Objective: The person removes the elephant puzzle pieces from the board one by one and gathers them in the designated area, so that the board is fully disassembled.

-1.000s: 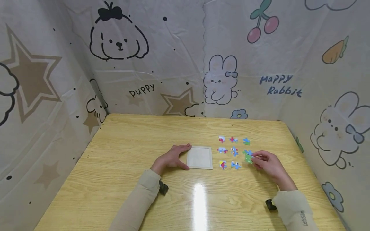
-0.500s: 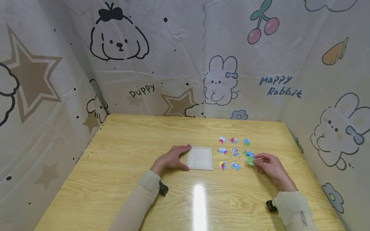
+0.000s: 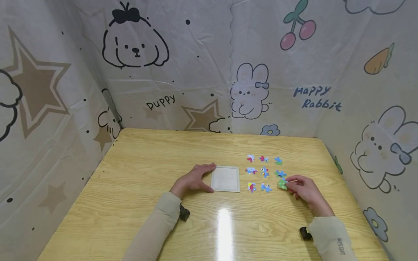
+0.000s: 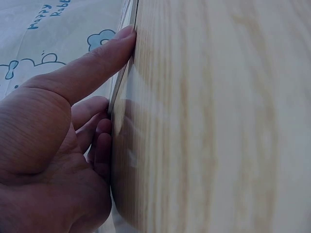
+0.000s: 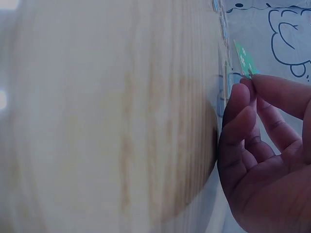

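Observation:
A small green puzzle piece with white marks is pinched between the thumb and fingertips of my right hand. In the right wrist view that green piece is held tilted, apart from the tabletop. My left hand holds a square, pale puzzle frame at its left side, thumb at the near corner and a finger at the far one. From the left wrist, the thumb lies against the frame's thin edge. Just behind the green piece lies a blue-green puzzle piece.
Several more puzzle pieces lie in loose rows right of the frame, among them a yellow-and-red one and a blue one. The wooden table is bordered by printed cloth walls at the back and sides.
My right hand has shifted slightly nearer and to the right with the green piece, uncovering more of the blue-green piece behind it. My left hand and the frame stay in place.

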The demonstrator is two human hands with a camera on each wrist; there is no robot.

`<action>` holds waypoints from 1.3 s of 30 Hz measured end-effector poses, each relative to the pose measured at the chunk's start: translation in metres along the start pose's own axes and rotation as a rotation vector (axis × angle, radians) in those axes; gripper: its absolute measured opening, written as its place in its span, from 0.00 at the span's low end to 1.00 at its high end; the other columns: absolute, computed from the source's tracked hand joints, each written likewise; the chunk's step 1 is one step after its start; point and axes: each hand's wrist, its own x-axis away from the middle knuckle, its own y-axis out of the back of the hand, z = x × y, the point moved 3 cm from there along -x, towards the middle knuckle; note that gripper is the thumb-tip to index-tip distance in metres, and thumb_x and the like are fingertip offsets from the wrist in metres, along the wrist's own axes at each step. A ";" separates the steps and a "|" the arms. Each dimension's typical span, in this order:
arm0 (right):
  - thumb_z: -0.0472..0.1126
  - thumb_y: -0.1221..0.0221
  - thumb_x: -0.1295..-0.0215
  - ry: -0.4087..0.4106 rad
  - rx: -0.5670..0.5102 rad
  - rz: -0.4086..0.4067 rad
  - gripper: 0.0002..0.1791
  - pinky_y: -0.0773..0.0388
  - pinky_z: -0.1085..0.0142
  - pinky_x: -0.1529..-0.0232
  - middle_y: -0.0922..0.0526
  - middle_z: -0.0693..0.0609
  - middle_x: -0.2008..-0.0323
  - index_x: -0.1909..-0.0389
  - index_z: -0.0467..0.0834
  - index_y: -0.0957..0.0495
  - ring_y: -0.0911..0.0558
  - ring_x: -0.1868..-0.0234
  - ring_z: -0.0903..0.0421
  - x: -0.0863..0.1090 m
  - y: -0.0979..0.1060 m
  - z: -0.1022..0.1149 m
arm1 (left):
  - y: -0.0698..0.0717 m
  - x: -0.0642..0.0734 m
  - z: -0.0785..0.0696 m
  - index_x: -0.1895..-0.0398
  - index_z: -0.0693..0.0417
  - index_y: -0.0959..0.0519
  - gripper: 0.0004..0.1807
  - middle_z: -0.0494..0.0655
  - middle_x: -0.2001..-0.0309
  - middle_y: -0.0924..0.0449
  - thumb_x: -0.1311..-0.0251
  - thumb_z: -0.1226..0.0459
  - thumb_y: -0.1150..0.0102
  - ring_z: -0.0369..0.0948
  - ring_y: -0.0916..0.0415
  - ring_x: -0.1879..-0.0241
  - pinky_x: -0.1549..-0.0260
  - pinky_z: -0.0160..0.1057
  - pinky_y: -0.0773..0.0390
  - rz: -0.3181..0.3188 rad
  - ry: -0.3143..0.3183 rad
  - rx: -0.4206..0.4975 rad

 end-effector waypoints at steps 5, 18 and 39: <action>0.38 0.43 0.23 -0.011 0.028 0.007 0.17 0.23 0.65 0.74 0.17 0.51 0.70 0.41 0.31 0.24 0.20 0.69 0.57 0.000 -0.001 -0.001 | 0.000 0.000 0.000 0.18 0.49 0.42 0.56 0.46 0.17 0.47 0.48 0.54 0.20 0.52 0.47 0.23 0.23 0.55 0.44 -0.001 0.002 0.002; 0.37 0.42 0.24 0.022 0.091 -0.002 0.15 0.22 0.64 0.74 0.17 0.51 0.70 0.45 0.32 0.22 0.21 0.69 0.55 -0.002 -0.005 -0.005 | 0.000 0.001 0.001 0.18 0.50 0.42 0.56 0.46 0.17 0.47 0.48 0.55 0.19 0.52 0.47 0.24 0.24 0.56 0.43 -0.005 -0.005 0.007; 0.36 0.42 0.25 0.019 0.130 -0.015 0.15 0.22 0.64 0.73 0.18 0.51 0.70 0.44 0.31 0.20 0.22 0.70 0.55 -0.001 -0.005 0.000 | -0.001 -0.003 0.003 0.18 0.47 0.42 0.56 0.44 0.17 0.48 0.47 0.52 0.20 0.51 0.48 0.22 0.23 0.54 0.44 0.009 0.005 -0.018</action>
